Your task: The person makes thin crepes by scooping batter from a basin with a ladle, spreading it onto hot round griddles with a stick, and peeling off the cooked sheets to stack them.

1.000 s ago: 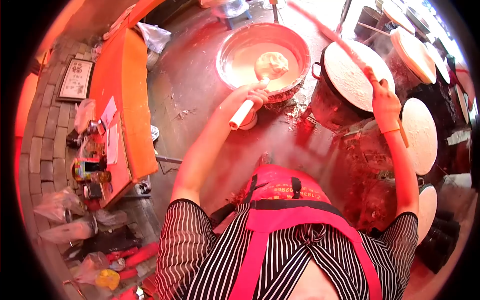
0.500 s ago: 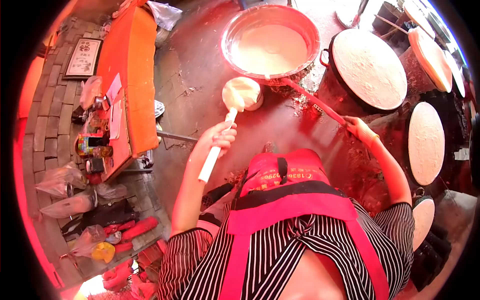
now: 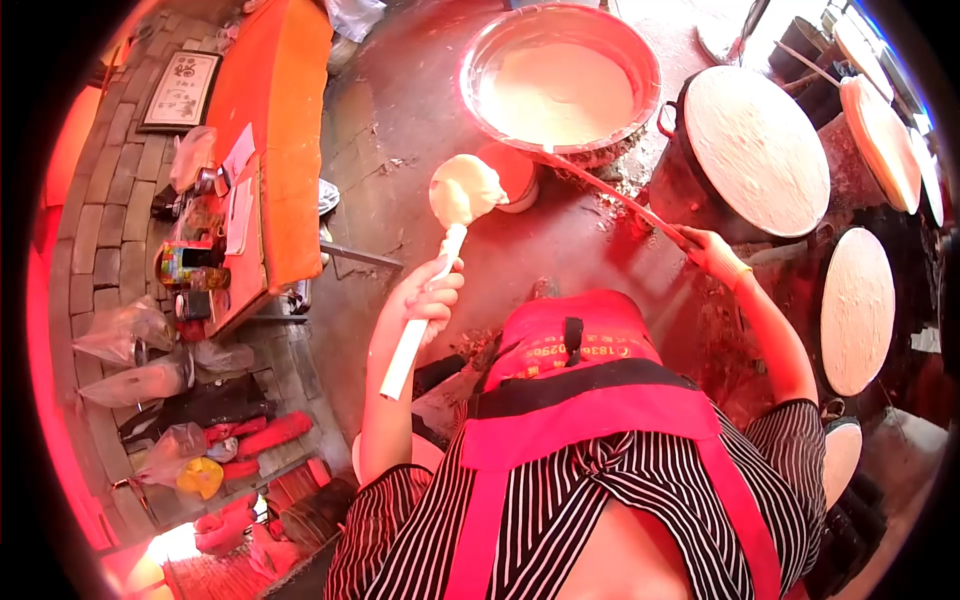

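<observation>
My left hand (image 3: pixel 428 298) is closed around the white handle of a ladle (image 3: pixel 464 190). Pale batter coats the ladle's round head, which is beside a small bucket (image 3: pixel 516 178) below the large basin. My right hand (image 3: pixel 712 254) grips a long thin stick (image 3: pixel 622 200); its far end rests at the near rim of the basin (image 3: pixel 643 112). Pale batter (image 3: pixel 558 92) fills much of that basin. To the right, a large round pan (image 3: pixel 757 150) covered in a pale, bumpy layer stands on a dark drum.
More round pale-topped pans (image 3: pixel 857 310) line the right side. At left is an orange-covered table (image 3: pixel 290 150) with papers and small containers; its metal leg juts toward the middle. Plastic bags (image 3: pixel 125 335) lie on the brick floor at lower left.
The ladle has come out of the basin and moved left and nearer with my left hand. The stick has swung from over the round pan down to the basin's near rim.
</observation>
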`<state>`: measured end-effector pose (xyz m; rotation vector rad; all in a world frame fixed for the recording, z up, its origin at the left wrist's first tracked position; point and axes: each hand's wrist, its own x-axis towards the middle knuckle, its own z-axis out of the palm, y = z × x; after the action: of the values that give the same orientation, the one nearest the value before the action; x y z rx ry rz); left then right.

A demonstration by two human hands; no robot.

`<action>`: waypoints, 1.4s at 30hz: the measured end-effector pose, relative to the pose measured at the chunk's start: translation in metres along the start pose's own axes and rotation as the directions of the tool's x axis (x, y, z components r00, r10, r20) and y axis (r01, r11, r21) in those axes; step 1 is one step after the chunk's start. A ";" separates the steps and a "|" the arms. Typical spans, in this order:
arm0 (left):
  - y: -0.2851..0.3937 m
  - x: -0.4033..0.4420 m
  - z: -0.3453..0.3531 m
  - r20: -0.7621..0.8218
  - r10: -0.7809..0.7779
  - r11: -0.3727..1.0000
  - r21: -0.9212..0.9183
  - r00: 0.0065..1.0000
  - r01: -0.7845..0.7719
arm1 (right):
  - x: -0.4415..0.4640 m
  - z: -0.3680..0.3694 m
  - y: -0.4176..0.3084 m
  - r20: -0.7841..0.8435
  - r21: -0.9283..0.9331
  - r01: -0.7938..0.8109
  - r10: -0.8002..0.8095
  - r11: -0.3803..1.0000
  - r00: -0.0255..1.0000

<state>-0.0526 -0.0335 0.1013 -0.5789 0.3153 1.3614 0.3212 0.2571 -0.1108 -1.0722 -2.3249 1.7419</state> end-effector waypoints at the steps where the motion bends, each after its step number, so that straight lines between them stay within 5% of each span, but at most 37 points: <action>1: 0.002 0.001 -0.001 -0.005 0.000 1.000 0.003 1.000 0.000 | -0.006 -0.004 -0.003 0.011 0.066 -0.078 0.077 0.995 0.997; 9: 0.023 0.019 0.005 -0.049 -0.013 1.000 0.007 0.999 0.014 | 0.013 -0.001 -0.052 -0.146 0.134 -0.080 0.100 0.988 0.984; 13: 0.049 0.029 0.018 -0.025 -0.089 0.996 0.016 0.996 0.089 | 0.004 -0.018 -0.111 -0.085 0.169 -0.231 0.247 0.958 0.965; 17: 0.074 0.016 0.058 0.245 -0.176 0.984 0.026 0.953 0.175 | 0.004 -0.027 -0.082 0.007 0.090 0.008 -0.009 0.996 1.000; 21: 0.139 0.074 0.079 0.000 0.032 0.887 0.460 0.999 -0.029 | 0.009 -0.036 -0.156 0.024 -0.049 -0.273 0.274 0.961 0.961; 22: 0.154 0.090 0.085 -0.049 -0.001 0.896 0.444 0.999 0.023 | 0.013 -0.034 -0.168 0.026 -0.026 -0.353 0.353 0.935 0.935; 25: 0.188 0.120 0.105 -0.152 -0.090 0.916 0.375 0.984 0.142 | 0.015 -0.012 -0.129 -0.037 0.258 -0.243 0.261 0.935 0.965; 28: 0.199 0.106 0.114 0.035 -0.134 0.803 0.589 0.990 0.088 | 0.002 0.004 -0.160 -0.035 -0.262 -0.118 0.113 0.958 0.993; 29: 0.194 0.104 0.118 0.094 -0.106 0.788 0.615 0.990 0.026 | 0.006 0.013 -0.178 -0.051 -0.234 -0.292 0.288 0.927 0.956; 35: 0.227 0.154 0.120 -0.080 -0.221 0.843 0.486 0.972 0.232 | 0.009 0.042 -0.140 -0.203 -0.278 -0.318 0.268 0.907 0.942; 39: 0.230 0.173 0.141 -0.199 -0.279 0.839 0.425 0.939 0.339 | 0.033 0.067 -0.133 -0.551 -0.171 -0.394 0.243 0.903 0.798; 42: 0.201 0.149 0.166 -0.127 0.031 0.280 0.953 0.991 0.113 | 0.039 0.083 -0.167 -0.653 0.071 -0.339 0.300 0.938 0.695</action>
<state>-0.2379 0.2024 0.1171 0.4066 1.1410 0.8155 0.1737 0.1884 -0.0116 -1.8296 -1.8072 1.0759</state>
